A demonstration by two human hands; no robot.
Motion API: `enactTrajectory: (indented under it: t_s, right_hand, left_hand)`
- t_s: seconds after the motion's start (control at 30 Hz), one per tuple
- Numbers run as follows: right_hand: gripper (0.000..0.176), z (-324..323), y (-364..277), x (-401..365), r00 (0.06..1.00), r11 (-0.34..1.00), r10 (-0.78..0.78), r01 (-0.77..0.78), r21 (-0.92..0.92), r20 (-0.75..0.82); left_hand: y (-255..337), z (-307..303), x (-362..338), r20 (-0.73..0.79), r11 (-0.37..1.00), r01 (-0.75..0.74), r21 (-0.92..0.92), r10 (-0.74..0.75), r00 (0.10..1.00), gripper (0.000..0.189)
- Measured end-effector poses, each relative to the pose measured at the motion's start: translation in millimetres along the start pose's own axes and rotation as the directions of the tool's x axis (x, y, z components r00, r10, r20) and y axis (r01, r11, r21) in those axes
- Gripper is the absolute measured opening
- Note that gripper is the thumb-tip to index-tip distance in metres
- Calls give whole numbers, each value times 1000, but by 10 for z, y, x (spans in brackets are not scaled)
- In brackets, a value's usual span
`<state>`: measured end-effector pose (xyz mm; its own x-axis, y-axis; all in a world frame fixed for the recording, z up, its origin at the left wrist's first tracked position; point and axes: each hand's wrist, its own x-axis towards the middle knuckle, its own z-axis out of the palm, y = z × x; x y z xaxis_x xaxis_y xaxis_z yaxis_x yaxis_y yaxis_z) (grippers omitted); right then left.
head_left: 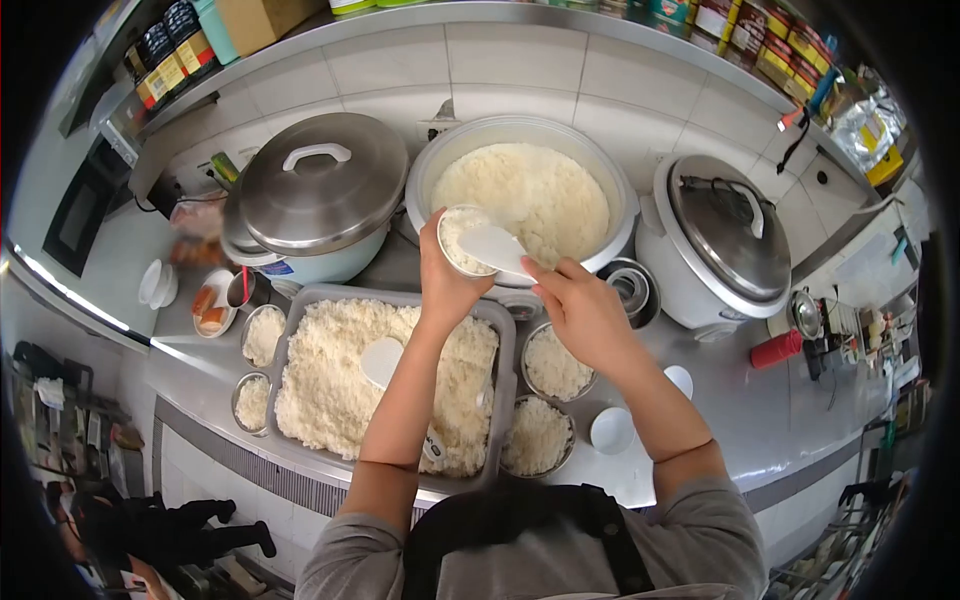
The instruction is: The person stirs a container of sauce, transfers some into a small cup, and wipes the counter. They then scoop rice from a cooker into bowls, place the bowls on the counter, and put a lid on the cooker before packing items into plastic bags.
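Note:
My left hand (447, 283) is wrapped round a small bowl of white rice (461, 231), held tilted over the near rim of an open rice cooker (424, 165). In my right hand (578, 300) is the handle of a white rice paddle (495, 250), its flat blade against the rice in the bowl. Cooked rice (520, 195) fills much of the cooker. Below my left forearm a grey tray (507, 400) holds a large heap of rice, with a second white paddle (381, 362) lying in it.
Lidded cookers stand left (325, 205) and right (720, 240). Rice-filled metal bowls flank the tray, including one at right (557, 362). A white cup (612, 430) sits near the front edge. Overhead runs a shelf (400, 28) of cans and bottles. A person in dark clothing (170, 535) is at lower left.

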<state>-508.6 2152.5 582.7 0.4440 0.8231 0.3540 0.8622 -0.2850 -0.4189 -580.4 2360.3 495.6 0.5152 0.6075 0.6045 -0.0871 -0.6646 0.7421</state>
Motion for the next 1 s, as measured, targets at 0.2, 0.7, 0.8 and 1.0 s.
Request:
enactTrajectory:
  t_s: [0.2,0.7,0.8,1.0]
  right_hand:
    - [39,-409,492,-626,973,873,119,-8,487,-198]
    - [53,428,1285,-3010,644,-387,572,-336,859,509]
    - [51,422,1435,-3409,576,-385,651,-310,869,494]
    - [49,303,1939,-4121,379,-276,844,-301,913,380]
  left_hand:
    - [434,-34,-389,178,951,148,-273,-101,979,107]
    - [1068,1339,-2661,687,707,522,-478,-69,723,111]
    - [1066,1585,-2926,781,797,492,-350,-43,623,121]
    - [1023,1834,-2841,949,979,-182,87,-26,314,141]
